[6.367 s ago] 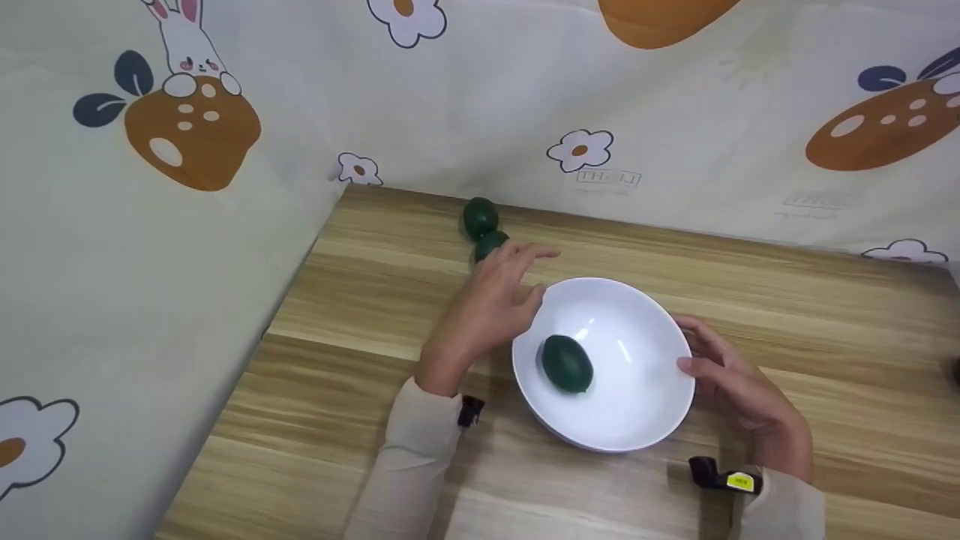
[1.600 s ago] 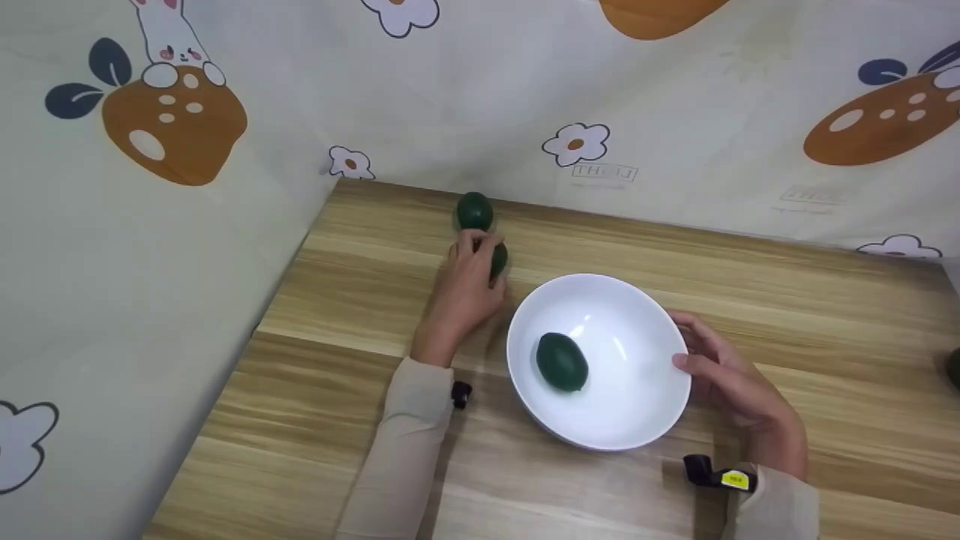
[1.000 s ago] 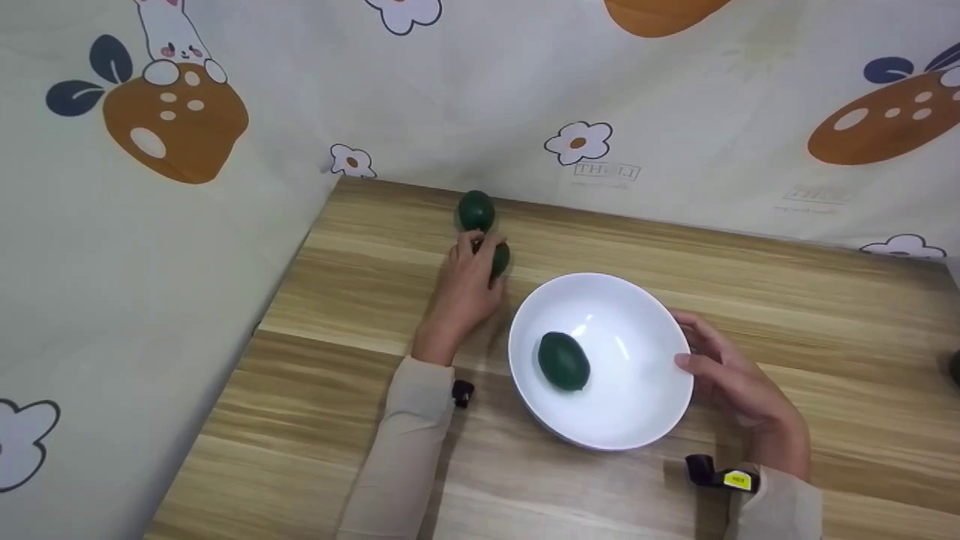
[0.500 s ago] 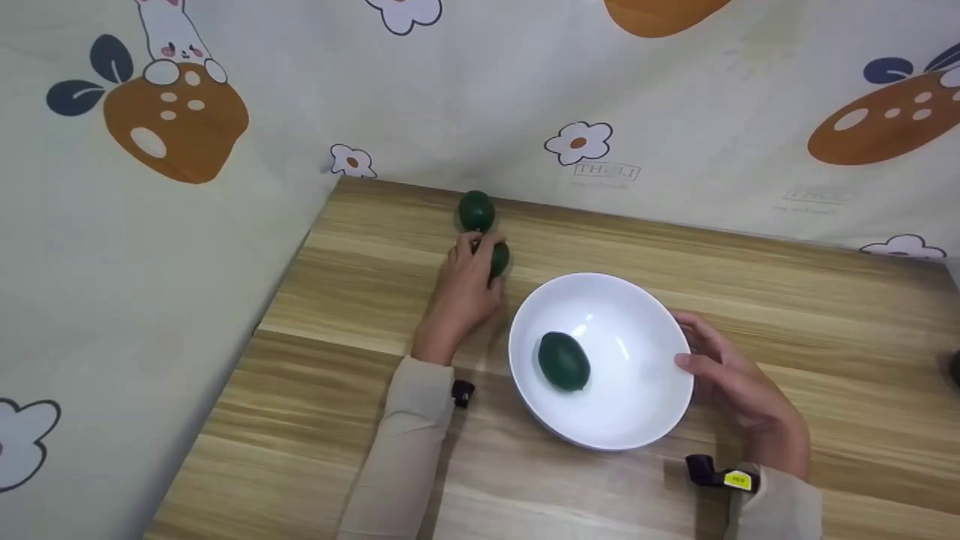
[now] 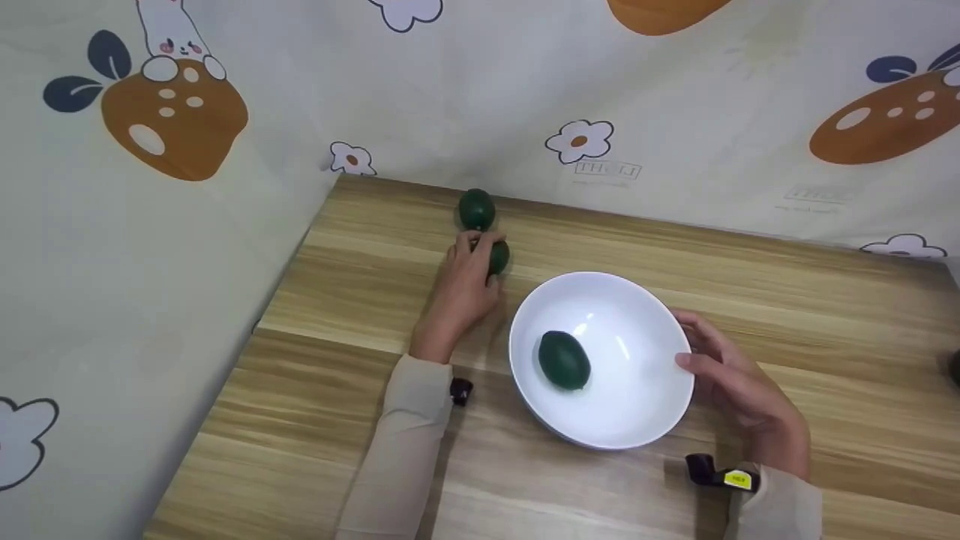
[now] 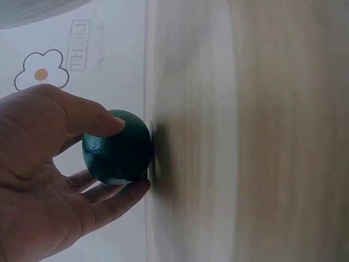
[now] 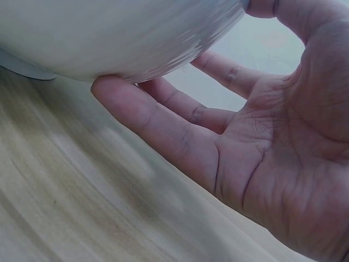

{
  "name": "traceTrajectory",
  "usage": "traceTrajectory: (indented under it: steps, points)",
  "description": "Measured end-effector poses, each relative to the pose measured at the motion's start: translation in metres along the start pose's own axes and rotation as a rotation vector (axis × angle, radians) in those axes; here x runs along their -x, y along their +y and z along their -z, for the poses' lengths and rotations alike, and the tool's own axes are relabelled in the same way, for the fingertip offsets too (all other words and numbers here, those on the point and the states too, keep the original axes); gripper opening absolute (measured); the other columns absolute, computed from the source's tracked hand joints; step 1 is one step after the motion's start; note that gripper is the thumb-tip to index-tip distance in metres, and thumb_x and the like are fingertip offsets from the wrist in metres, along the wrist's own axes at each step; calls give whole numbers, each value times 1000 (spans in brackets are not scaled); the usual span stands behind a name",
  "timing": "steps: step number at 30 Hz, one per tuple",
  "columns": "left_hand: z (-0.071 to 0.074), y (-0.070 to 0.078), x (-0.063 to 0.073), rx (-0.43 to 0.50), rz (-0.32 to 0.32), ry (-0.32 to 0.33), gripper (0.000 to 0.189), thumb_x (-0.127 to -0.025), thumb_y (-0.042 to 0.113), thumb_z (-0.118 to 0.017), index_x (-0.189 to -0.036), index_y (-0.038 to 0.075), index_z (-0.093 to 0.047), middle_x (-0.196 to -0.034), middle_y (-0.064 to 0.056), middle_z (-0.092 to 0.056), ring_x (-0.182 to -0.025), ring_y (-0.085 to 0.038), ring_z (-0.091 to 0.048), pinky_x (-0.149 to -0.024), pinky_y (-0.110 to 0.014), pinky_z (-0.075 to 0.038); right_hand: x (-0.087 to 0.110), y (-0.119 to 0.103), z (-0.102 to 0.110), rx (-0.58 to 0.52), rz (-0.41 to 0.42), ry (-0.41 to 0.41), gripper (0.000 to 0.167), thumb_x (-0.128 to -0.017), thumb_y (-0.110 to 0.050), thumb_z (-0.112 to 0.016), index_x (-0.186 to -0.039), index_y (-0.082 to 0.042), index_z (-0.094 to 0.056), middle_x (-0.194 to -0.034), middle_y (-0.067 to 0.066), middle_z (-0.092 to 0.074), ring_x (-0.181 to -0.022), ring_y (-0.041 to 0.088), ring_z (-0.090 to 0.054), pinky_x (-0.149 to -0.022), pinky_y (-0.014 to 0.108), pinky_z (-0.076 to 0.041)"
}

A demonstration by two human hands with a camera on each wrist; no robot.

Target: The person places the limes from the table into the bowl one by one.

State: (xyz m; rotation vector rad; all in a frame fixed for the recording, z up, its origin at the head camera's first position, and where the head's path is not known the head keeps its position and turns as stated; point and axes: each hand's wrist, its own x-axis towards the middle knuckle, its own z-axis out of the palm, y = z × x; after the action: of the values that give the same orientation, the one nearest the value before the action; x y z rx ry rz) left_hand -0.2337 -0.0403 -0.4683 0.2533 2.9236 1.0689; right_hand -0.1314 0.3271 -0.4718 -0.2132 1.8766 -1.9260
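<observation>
My left hand (image 5: 463,285) grips a dark green, lime-like fruit (image 5: 499,257) left of and behind the bowl. In the left wrist view, my thumb and fingers curl round this glossy fruit (image 6: 117,153), which sits at the tabletop. Just behind it lies a second green fruit (image 5: 477,209). A third green fruit (image 5: 564,361), with pointed ends, rests inside the white bowl (image 5: 637,345), toward its left side. My right hand (image 5: 739,379) holds the bowl's right rim, thumb over the edge. The right wrist view shows its fingers under the bowl's outer wall (image 7: 136,38).
The wood-grain table (image 5: 330,405) meets a patterned wall covering (image 5: 465,97) at the back and left. A dark object (image 5: 955,367), cut off by the frame, lies at the far right. Black wrist cameras sit at both cuffs.
The left hand has gone from above the bowl's left rim to the nearer fruit on the table and grips it. Its thumb has drawn in slightly. The right hand and bowl have stayed put.
</observation>
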Motion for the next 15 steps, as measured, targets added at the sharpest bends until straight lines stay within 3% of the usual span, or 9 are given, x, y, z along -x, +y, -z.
traceTrajectory:
  steps: [6, 15]
  points:
    - [1, 0, 0, 5, 3, -2, 64, -98, 7, -68, -157, 23, -46, -164, -14, -36, -147, -38, -45, -122, -59, -42, -1, 0, 1, 19, 8, 2, 49, -105, -5, -48, -149, -28, -50, -141, -8, -62, -115, 17, -70, -91, 42, -63]
    - [1, -2, 0, -5, -42, 26, 60, -98, 7, -69, -154, 19, -49, -160, -17, -42, -145, -37, -48, -122, -57, -42, -1, 3, 2, -5, 42, -30, 50, -105, -2, -45, -149, -26, -49, -141, -6, -62, -115, 16, -70, -91, 39, -63]
